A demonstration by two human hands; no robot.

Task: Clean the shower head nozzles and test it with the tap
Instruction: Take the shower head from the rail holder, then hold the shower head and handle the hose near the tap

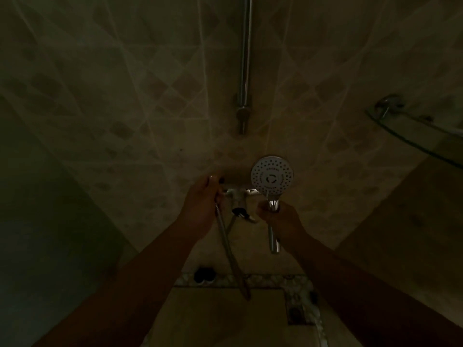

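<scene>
Fingers of the right hand (276, 216) curl round the shower head (272, 176) handle, its long axis upright, nozzle face turned toward the camera above the fist. Just left of it sits the tap (238, 196) on the tiled wall (125, 96), and the left hand (203, 204) is nearer, closed over its left end beside the hose (226, 246) (dim light hides exactly what it pinches). No water shows.

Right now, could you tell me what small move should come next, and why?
Probably turn the tap on gently with the left hand, which already grips its end. The right hand holds the shower head face toward the camera, and no water shows yet.
</scene>
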